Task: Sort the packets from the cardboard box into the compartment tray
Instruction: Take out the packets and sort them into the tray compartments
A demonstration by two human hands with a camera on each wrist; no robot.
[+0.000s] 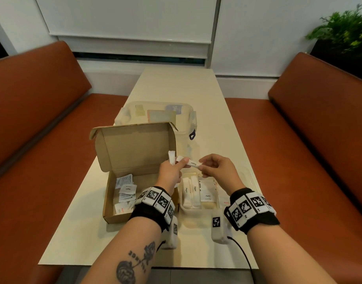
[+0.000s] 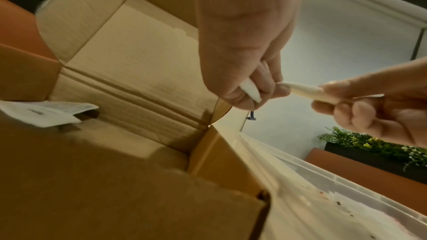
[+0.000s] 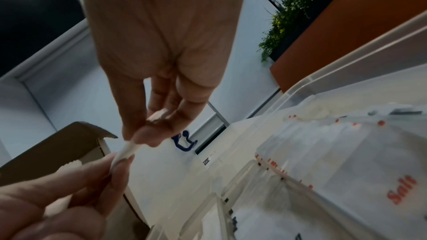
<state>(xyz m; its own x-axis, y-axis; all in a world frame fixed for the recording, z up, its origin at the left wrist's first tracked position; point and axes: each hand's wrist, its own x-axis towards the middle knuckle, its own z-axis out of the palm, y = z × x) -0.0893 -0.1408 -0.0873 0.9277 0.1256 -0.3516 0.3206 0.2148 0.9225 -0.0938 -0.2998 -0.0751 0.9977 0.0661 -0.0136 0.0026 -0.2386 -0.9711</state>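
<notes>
The open cardboard box (image 1: 122, 216) sits on the table's left, with several white packets (image 1: 126, 190) in it. To its right stands the clear compartment tray (image 1: 247, 175), holding sugar sticks (image 1: 191, 191), a pepper packet (image 1: 207, 196) and salt packets (image 3: 402, 189). Above the tray's far end, my left hand (image 1: 181, 162) grips two sugar sticks. One stick (image 1: 171, 158) points upward. The other, marked "Sugar" (image 1: 193, 163), runs across to my right hand (image 1: 202, 163), which pinches its far end. That shared stick (image 2: 305, 91) (image 3: 127, 151) shows in both wrist views.
A clear lidded plastic container (image 1: 155, 113) stands behind the box. Orange benches (image 1: 43, 119) flank the cream table (image 1: 176, 85). A potted plant (image 1: 343, 31) is at the far right. A cable (image 1: 243, 255) trails off the table's near edge.
</notes>
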